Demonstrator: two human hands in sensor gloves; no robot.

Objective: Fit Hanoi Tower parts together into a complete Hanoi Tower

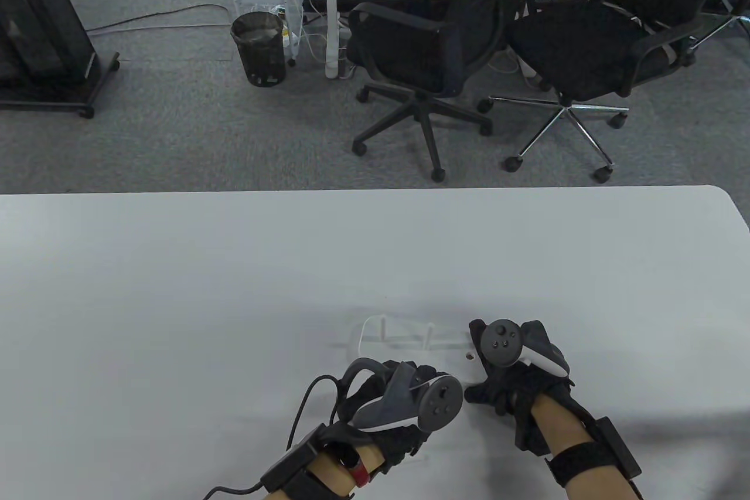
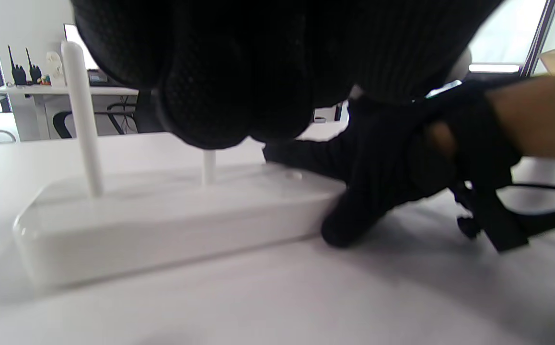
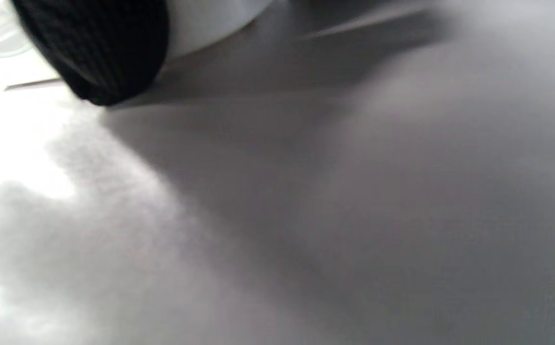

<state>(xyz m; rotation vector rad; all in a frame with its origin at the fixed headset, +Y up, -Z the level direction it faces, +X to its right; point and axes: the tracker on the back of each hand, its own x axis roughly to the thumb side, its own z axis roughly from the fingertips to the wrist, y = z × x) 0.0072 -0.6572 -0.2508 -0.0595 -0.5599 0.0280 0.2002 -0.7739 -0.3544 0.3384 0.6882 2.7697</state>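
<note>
A white Hanoi Tower base (image 1: 404,347) lies on the white table near its front edge. Two thin white pegs stand in it, one at its left end (image 1: 381,327) and one in the middle (image 1: 429,337). A small hole (image 1: 469,356) shows near its right end. My right hand (image 1: 489,374) grips the base's right end; the left wrist view shows its thumb (image 2: 349,225) against the base's front side (image 2: 162,225). My left hand (image 1: 410,391) hovers just in front of the base with its fingers (image 2: 220,86) bunched. What they hold, if anything, is hidden.
The table's far edge (image 1: 351,190) runs across the middle of the table view. Beyond it are two black office chairs (image 1: 433,48) and a bin (image 1: 259,48) on the carpet. No discs are in view.
</note>
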